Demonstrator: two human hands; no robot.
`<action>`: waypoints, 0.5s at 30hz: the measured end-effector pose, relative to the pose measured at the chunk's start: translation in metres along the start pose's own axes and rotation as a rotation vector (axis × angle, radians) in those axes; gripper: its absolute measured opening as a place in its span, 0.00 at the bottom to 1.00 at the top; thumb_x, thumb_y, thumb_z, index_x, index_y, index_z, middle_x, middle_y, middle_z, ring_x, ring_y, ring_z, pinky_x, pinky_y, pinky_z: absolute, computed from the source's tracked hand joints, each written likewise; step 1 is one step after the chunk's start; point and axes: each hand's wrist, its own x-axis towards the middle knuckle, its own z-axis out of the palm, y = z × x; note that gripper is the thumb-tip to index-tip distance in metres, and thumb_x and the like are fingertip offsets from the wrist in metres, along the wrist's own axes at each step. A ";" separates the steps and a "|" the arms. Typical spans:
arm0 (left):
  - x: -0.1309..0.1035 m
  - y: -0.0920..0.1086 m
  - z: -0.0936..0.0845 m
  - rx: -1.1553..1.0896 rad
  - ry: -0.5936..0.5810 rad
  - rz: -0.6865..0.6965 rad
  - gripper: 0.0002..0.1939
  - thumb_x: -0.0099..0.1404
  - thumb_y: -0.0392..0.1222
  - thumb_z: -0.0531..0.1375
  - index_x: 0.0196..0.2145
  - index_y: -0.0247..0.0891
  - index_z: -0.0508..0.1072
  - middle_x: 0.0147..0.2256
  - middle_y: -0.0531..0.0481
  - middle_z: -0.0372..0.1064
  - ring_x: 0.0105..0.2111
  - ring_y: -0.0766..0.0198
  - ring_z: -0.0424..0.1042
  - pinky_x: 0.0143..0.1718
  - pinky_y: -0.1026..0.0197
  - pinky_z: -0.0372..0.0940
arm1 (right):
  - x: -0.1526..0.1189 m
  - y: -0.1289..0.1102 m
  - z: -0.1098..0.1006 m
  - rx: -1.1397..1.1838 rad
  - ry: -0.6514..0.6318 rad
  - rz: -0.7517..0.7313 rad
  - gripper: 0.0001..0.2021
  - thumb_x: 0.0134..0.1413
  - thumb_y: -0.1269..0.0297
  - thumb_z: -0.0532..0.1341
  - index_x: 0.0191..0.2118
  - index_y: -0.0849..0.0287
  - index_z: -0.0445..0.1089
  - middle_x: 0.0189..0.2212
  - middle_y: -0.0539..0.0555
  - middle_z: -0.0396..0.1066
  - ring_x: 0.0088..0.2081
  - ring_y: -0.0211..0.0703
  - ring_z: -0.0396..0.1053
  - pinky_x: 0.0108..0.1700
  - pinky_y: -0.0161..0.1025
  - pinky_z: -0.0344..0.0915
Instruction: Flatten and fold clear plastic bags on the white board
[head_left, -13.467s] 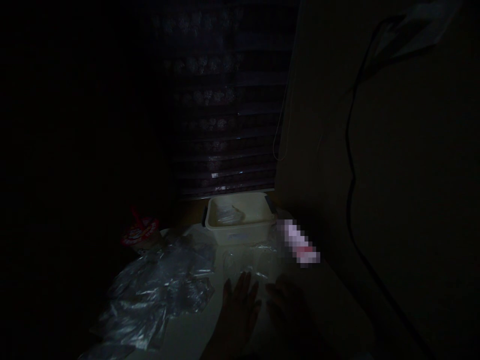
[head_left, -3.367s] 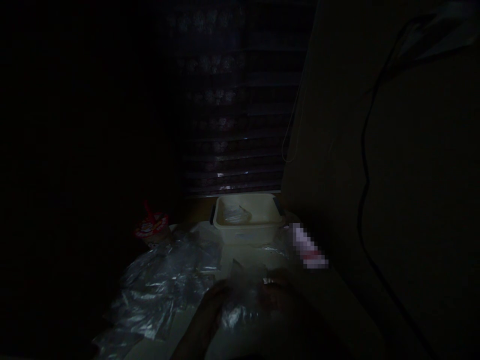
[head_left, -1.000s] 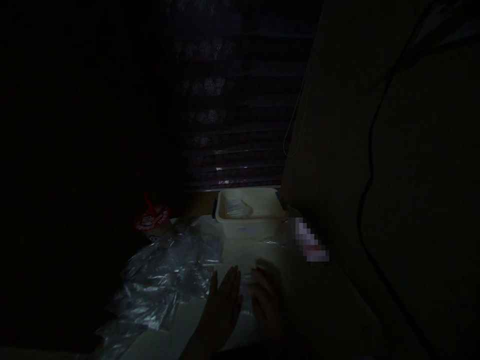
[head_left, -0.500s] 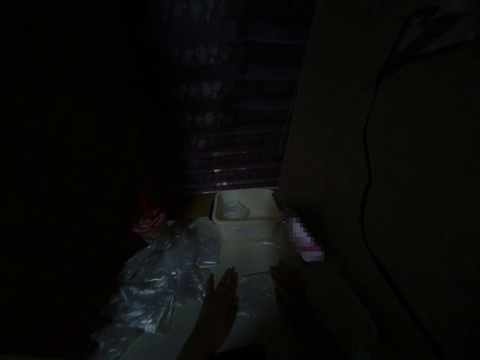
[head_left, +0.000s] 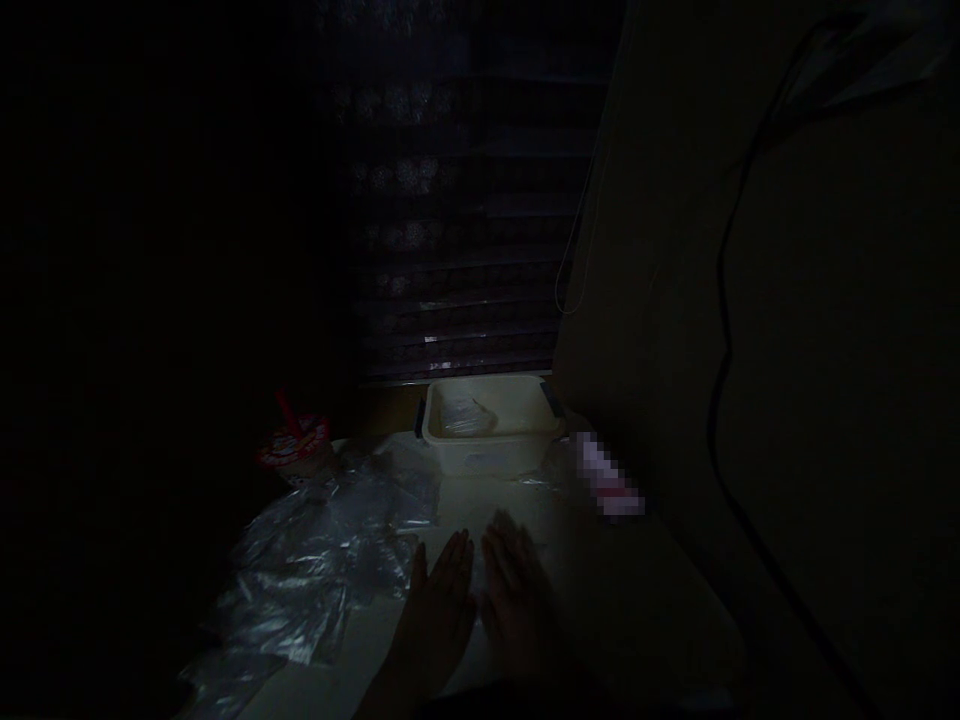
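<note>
In the dim head view, my left hand (head_left: 439, 610) lies flat, palm down, near the table's front, its fingers stretched forward and the thumb apart. Close on its right is my right hand (head_left: 516, 590), also flat with fingers extended, slightly blurred. A clear plastic bag is mostly hidden beneath and between the hands; only a small strip shows. Left of my left hand, several clear plastic bags (head_left: 300, 570) are spread in an overlapping pile.
A cream bin (head_left: 487, 458) with a clear bag inside stands at the back of the white table (head_left: 465, 505). A red-lidded cup (head_left: 300, 450) with a straw is at the back left. A pixelated pink item (head_left: 609, 480) lies right. A cable hangs at the right.
My right hand has moved left over the clear bag, close beside my left hand. My left hand has hardly moved. The view has shifted slightly.
</note>
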 end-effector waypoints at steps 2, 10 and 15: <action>0.001 0.000 -0.001 -0.003 0.027 0.010 0.25 0.60 0.39 0.42 0.55 0.36 0.42 0.54 0.45 0.49 0.54 0.61 0.44 0.51 0.48 0.20 | 0.007 -0.016 0.000 0.002 -0.097 -0.071 0.24 0.52 0.62 0.46 0.55 0.64 0.46 0.55 0.58 0.48 0.56 0.49 0.41 0.54 0.50 0.45; 0.002 0.000 -0.007 -0.012 -0.011 0.025 0.26 0.59 0.42 0.44 0.55 0.34 0.45 0.53 0.43 0.50 0.54 0.58 0.46 0.52 0.47 0.23 | -0.002 -0.002 0.008 -0.103 -0.149 -0.119 0.25 0.52 0.57 0.44 0.54 0.65 0.50 0.53 0.60 0.52 0.55 0.48 0.45 0.55 0.52 0.36; 0.002 0.002 -0.009 0.000 -0.081 -0.009 0.27 0.56 0.35 0.44 0.54 0.31 0.46 0.54 0.41 0.48 0.54 0.57 0.45 0.51 0.44 0.29 | -0.008 0.009 0.010 -0.173 -0.042 -0.069 0.23 0.51 0.58 0.46 0.50 0.66 0.56 0.50 0.62 0.57 0.53 0.48 0.49 0.54 0.52 0.33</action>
